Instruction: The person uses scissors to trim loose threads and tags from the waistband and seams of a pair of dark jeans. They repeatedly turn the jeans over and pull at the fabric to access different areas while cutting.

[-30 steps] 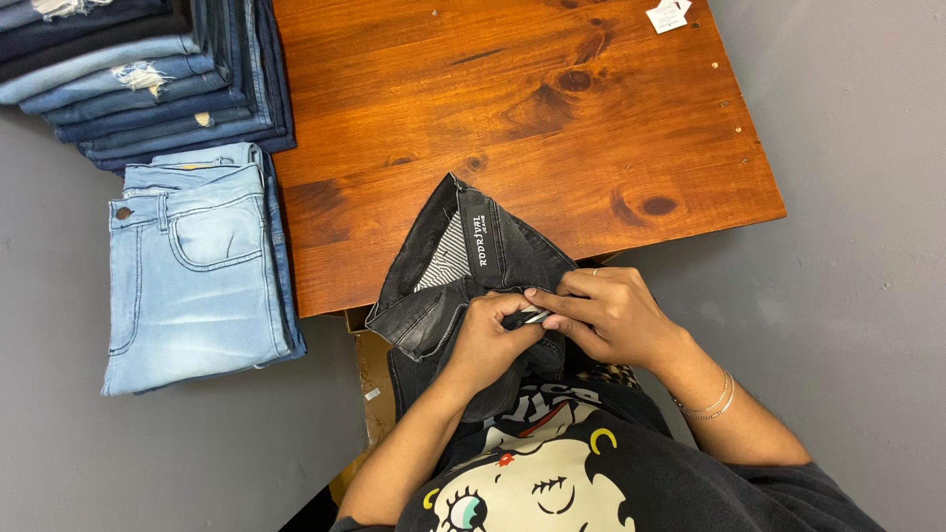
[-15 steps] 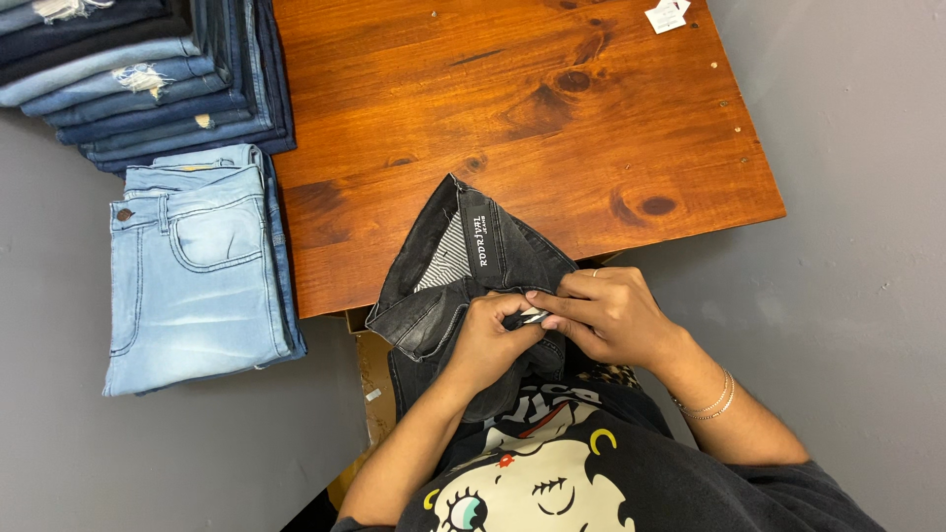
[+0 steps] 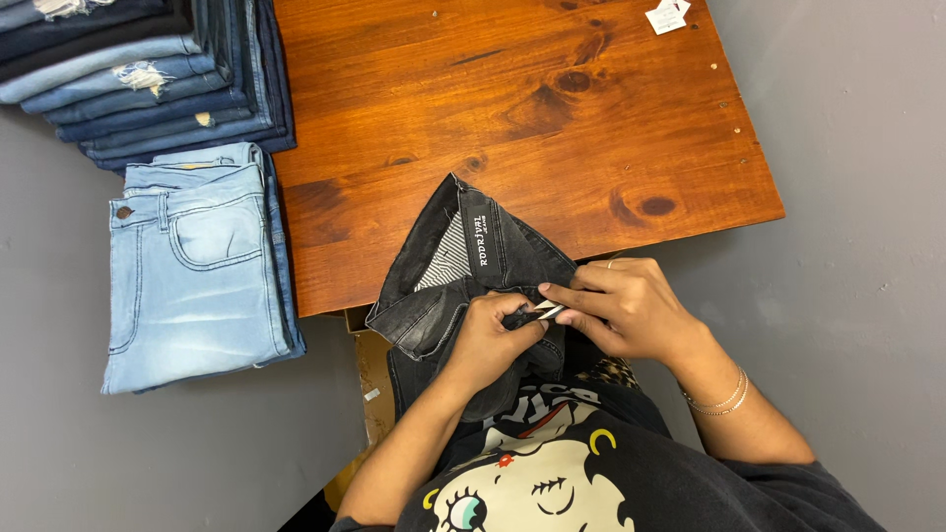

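Nothing has moved: both my left hand [image 3: 490, 340] and right hand [image 3: 626, 307] still pinch a small tag [image 3: 545, 311] at the dark jeans [image 3: 463, 266] waistband between them.

- The table [image 3: 512, 108] is knotty wood, stained reddish-brown, with a smooth, slightly glossy finish.
- The dark jeans [image 3: 443, 286] are faded black denim, matt, with a striped cloth lining inside.
- The light jeans [image 3: 197, 271] are pale blue denim, washed and soft-looking.
- The tag [image 3: 668, 16] looks like white paper.
- The bracelet [image 3: 724, 399] is thin shiny metal.
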